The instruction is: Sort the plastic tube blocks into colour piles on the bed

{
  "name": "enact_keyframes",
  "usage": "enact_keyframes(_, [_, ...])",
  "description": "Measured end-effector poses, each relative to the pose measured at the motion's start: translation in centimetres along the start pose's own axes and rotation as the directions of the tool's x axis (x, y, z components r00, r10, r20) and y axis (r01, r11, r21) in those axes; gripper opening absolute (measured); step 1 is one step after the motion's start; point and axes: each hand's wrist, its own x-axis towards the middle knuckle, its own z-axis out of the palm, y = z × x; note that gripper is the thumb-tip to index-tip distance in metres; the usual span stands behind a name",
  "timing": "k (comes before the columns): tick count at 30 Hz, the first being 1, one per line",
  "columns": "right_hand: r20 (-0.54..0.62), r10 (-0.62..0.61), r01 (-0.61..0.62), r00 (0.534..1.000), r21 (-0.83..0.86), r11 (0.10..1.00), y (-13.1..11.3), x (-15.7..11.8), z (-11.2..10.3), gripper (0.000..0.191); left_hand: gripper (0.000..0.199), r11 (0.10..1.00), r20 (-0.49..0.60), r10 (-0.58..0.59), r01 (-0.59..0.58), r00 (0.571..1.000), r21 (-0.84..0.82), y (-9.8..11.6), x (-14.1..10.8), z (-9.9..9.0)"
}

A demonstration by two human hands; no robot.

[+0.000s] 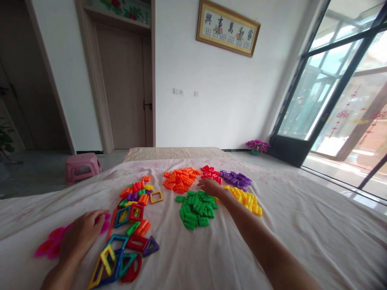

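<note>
My left hand [85, 230] is at the left of the cloth, over flat pink flower-like pieces [53, 241]. Its fingers are curled together, and what they may hold is hidden. Beside it lies a mixed heap of small coloured plastic blocks [137, 191] and magnetic frame tiles [136, 242] in several shapes. My right hand [213, 188] reaches between an orange block pile [180, 180], a red block pile [211, 173] and a green block pile [198, 209]. Its fingers are drawn together, and I cannot make out anything in them. A yellow block pile [246, 200] sits by my right wrist.
A purple block pile [236, 179] lies at the back right. Everything rests on a wrinkled pale cloth [287, 225]. Beyond it are a pink stool [83, 167], a pot of magenta flowers [258, 146], a door [123, 88] and a glass door [311, 96].
</note>
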Motion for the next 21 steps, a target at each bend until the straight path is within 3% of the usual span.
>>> enact_keyframes(4, [0.053,0.013,-0.011,0.999,-0.027,1.0,0.5,-0.4,-0.6,0.024,0.042,1.0,0.009,0.0,0.0,1.0,0.003,-0.4,0.3,0.2])
enact_keyframes(10, [0.098,0.125,-0.114,0.987,-0.116,0.987,1.4,-3.7,-2.5,0.026,0.041,0.999,-0.012,0.035,-0.035,0.999,0.004,-0.5,0.1,0.2])
enact_keyframes(16, [0.059,0.19,-0.176,0.98,-0.194,0.965,0.5,-6.2,-3.0,0.023,0.039,0.999,-0.028,0.044,-0.044,0.999,-0.002,-0.3,0.0,0.1])
enact_keyframes(21, [0.012,0.206,-0.201,0.978,-0.185,0.962,0.2,-6.7,-3.4,0.025,0.041,0.999,-0.019,0.043,-0.043,0.999,-0.001,-0.1,-0.1,0.0])
